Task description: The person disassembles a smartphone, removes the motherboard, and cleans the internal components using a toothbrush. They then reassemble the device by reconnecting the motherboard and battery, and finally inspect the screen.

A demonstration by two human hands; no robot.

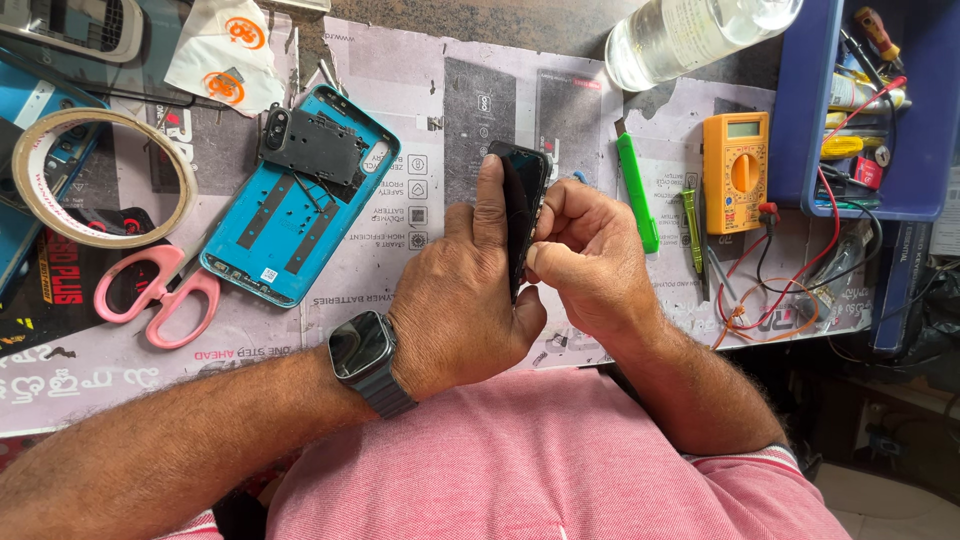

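phone repair workbench | opened blue phone shell (pixel 290 205) | yellow multimeter (pixel 735 170) | tool tray (pixel 800 120)

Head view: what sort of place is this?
Probably a phone repair bench: both hands hold a dark phone on edge, a blue phone back cover lies opened, and an orange multimeter sits nearby.

**Cluttered repair bench seen from above in even daylight**

A work table (pixel 400 70) fills the view, its top covered with printed paper sheets (pixel 560 110) taped flat. At the far right stands a blue plastic tray (pixel 800 120). Beyond the table's right edge the view drops into shadow, with dark clutter and a strip of pale floor (pixel 880 500) near the right corner. Light is soft, shadows faint
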